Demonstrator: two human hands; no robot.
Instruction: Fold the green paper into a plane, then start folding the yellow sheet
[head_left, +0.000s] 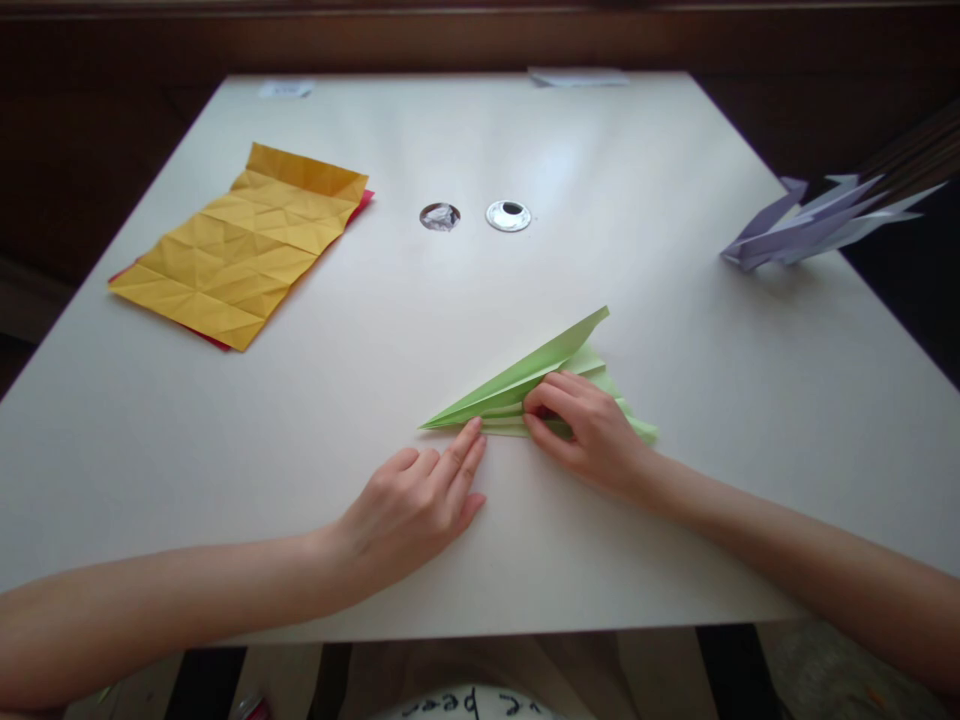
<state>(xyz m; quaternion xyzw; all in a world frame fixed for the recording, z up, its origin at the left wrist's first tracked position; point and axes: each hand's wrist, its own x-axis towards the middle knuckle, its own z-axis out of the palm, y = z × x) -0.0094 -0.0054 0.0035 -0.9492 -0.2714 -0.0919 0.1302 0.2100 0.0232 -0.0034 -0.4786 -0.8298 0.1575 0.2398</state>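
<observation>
Forearms come in from the near table edge (525,625), both bare. Left hand (412,505) lies flat, fingers together and extended, tips just touching the near edge of the green folded paper (517,385) close to its pointed left end, apparently to pin it. Right hand (589,430) rests on the paper's middle, fingers curled together and pressing down on the layered folds, seemingly setting a crease; one long flap angles up and right beyond the knuckles. Open tabletop lies left and ahead of the paper. Farther off: creased yellow sheet (244,245) over a red one at left, two round inserts (508,215) at centre, lilac folded paper figures (810,225) overhanging the right edge.
</observation>
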